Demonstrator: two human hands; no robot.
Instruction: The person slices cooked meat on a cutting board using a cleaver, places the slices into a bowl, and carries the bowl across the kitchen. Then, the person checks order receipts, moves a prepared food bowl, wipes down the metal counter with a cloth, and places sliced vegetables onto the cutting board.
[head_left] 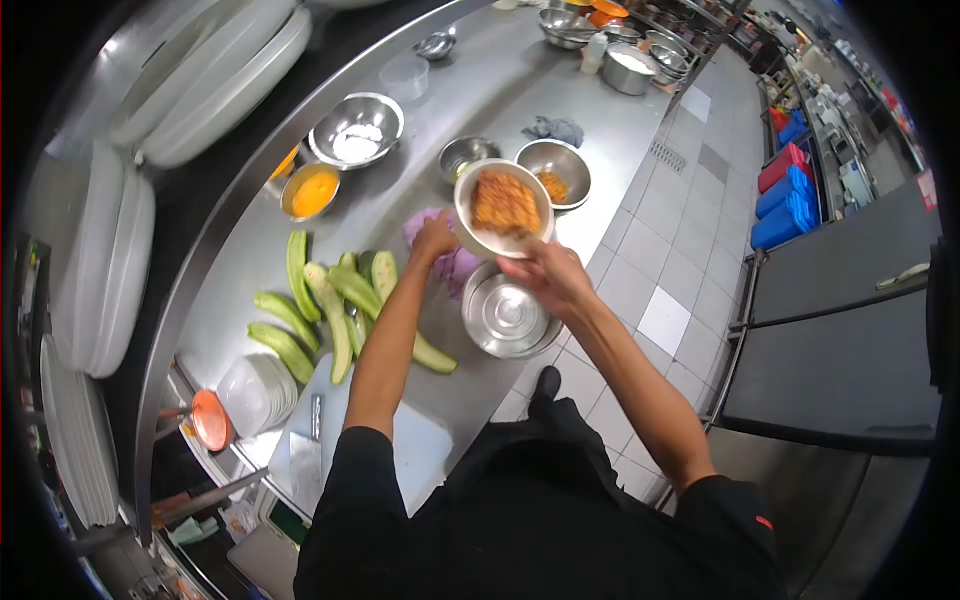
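Note:
My right hand (548, 277) grips the near rim of a white bowl (463, 205) that holds an orange-brown piece of food (505, 203). Left of the bowl, my left hand (436, 238) has its fingers on a crumpled purple cloth (457, 268); its fingertips are partly hidden. Under my right hand sits a round steel pan (508, 312). A steel bowl (574, 163) with some orange food inside stands behind the white bowl, beside a smaller steel bowl (465, 153). Several green, peeled-looking vegetables (330, 300) lie left of my left forearm.
A knife (308, 455) rests on a pale cutting board (425, 455) at the near left, by stacked white dishes (255, 393). Farther back are a large steel bowl (357, 131), a bowl of yellow-orange food (311, 192) and a grey cloth (555, 130). A metal shelf edge (175, 290) runs along the left.

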